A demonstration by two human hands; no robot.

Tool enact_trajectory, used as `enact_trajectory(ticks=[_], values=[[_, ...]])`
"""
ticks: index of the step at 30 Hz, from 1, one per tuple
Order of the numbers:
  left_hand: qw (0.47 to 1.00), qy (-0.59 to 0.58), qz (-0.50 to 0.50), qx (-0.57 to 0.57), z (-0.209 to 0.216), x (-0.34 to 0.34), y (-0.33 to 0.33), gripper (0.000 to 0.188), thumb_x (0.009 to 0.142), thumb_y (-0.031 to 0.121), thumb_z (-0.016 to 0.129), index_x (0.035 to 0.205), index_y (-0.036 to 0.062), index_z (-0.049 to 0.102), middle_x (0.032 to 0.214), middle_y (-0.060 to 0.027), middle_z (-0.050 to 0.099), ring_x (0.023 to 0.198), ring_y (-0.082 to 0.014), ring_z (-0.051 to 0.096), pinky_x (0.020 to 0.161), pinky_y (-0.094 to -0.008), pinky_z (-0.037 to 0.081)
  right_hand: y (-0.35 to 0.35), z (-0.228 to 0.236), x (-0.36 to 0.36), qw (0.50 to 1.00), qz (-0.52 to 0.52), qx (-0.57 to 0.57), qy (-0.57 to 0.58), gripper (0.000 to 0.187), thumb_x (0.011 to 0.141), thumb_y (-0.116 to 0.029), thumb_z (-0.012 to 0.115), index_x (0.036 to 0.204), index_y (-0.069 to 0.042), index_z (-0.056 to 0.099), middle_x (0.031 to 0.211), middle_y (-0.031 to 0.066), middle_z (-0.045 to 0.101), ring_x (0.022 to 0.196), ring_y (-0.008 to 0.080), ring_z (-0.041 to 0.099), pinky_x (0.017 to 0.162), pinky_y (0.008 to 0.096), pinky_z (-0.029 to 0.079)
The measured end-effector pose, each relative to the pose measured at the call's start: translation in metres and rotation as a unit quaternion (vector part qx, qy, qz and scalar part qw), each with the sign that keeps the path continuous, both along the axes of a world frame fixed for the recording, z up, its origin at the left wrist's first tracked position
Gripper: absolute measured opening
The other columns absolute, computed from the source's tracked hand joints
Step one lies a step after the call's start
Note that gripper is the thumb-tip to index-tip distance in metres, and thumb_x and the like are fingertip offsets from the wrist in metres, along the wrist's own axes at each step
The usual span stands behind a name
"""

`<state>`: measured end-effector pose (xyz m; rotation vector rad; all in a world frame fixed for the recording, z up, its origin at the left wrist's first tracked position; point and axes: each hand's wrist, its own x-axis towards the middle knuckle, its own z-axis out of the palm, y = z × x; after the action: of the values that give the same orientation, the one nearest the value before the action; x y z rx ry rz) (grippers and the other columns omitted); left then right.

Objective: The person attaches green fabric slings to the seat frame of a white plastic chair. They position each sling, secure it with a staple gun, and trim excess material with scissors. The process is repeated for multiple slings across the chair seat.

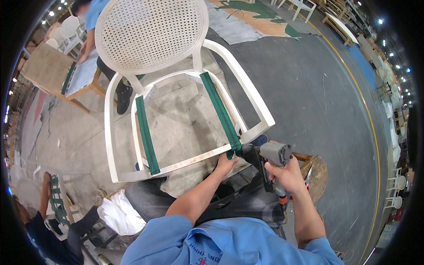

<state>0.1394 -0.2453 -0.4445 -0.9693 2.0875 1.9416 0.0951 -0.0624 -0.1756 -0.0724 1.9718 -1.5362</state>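
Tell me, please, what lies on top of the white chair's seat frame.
Two green straps span the seat frame front to back; the frame beneath their ends is covered.

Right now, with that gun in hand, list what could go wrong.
The left hand is at the front end of the green strap on the right, near the pneumatic gun in the right hand; a stray shot might catch the fingers. If that hand shifts, the strap could slip or slacken. The right leg lies close to the gun and might be struck.
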Motion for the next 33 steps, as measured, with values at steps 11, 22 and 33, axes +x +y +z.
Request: enact_trajectory(ticks=[11, 22, 33], values=[[0.941, 0.123, -0.087, 0.302, 0.074, 0.016, -0.020, 0.025, 0.104, 0.020, 0.063, 0.120, 0.0033, 0.071, 0.096, -0.0025, 0.075, 0.088, -0.0128, 0.068, 0.085, -0.0279, 0.054, 0.000, -0.006, -0.012, 1.000, -0.016, 0.021, 0.009, 0.047, 0.090, -0.011, 0.078, 0.133, -0.002, 0.058, 0.086, 0.0025, 0.066, 0.059, 0.0101, 0.059, 0.051, 0.0270, 0.049], [0.962, 0.104, -0.017, 0.252, 0.063, -0.063, -0.075, 0.026, 0.106, 0.021, 0.055, 0.114, 0.0028, 0.070, 0.104, -0.0045, 0.076, 0.082, -0.0109, 0.065, 0.074, -0.0274, 0.052, -0.065, -0.069, -0.049, 0.990, 0.037, 0.135, -0.025, 0.018, 0.093, -0.013, 0.076, 0.102, -0.002, 0.067, 0.077, 0.0012, 0.065, 0.056, 0.0111, 0.060, 0.045, 0.0283, 0.045], [0.968, 0.091, -0.025, 0.230, 0.045, -0.064, -0.076, 0.026, 0.106, 0.023, 0.054, 0.111, 0.0063, 0.072, 0.095, -0.0001, 0.074, 0.072, -0.0083, 0.059, 0.056, -0.0276, 0.046, -0.081, -0.084, -0.052, 0.983, 0.035, 0.178, -0.033, 0.018, 0.093, -0.015, 0.075, 0.103, -0.003, 0.067, 0.077, 0.0008, 0.064, 0.052, 0.0117, 0.057, 0.043, 0.0286, 0.044]])
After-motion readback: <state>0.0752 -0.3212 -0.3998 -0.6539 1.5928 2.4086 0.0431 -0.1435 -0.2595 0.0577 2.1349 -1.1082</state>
